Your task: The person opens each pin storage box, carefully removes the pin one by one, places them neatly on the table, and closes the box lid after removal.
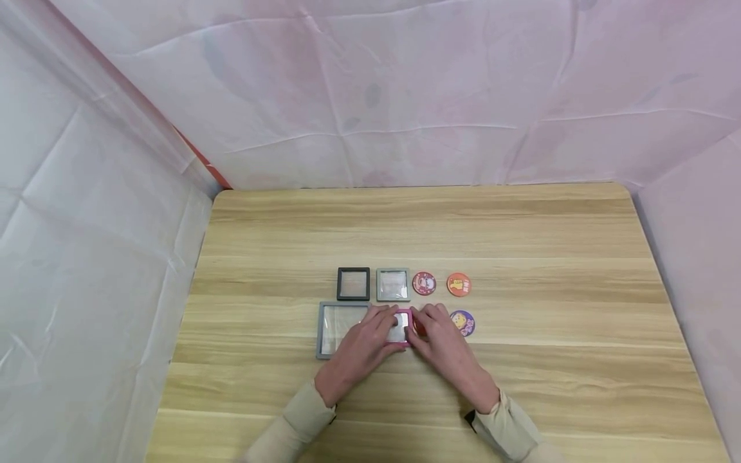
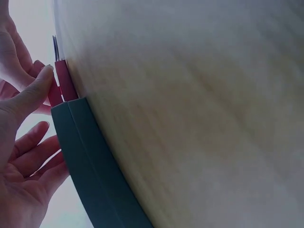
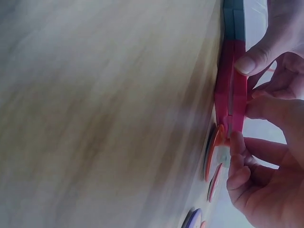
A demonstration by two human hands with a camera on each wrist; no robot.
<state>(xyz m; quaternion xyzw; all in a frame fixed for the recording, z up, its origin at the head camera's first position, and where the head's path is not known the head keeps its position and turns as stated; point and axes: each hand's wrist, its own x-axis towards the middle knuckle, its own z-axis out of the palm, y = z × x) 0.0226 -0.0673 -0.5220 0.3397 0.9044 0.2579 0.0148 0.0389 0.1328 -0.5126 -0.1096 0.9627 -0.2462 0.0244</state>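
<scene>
Low on the table, both hands hold a small pink display frame (image 1: 398, 331) with a clear film window. My left hand (image 1: 361, 344) grips its left side, thumb along the near edge. At the other end, my right hand (image 1: 448, 344) has thumb and fingertips on the frame's right side. A seam runs between two layers along the pink edge (image 3: 230, 80) in the right wrist view. Under the left hand lies a larger grey frame (image 1: 320, 331), its edge (image 2: 90, 156) meeting the pink one. Partly hidden by the right hand is an orange-red round badge (image 1: 419, 328).
Behind the hands lie a black square frame (image 1: 354, 298) and a light grey square frame (image 1: 379, 285). To their right are a red badge (image 1: 424, 283) and an orange badge (image 1: 459, 285). A purple badge (image 1: 466, 325) sits beside the right hand. Draped sheets (image 1: 370, 128) surround the wooden table (image 1: 556, 289).
</scene>
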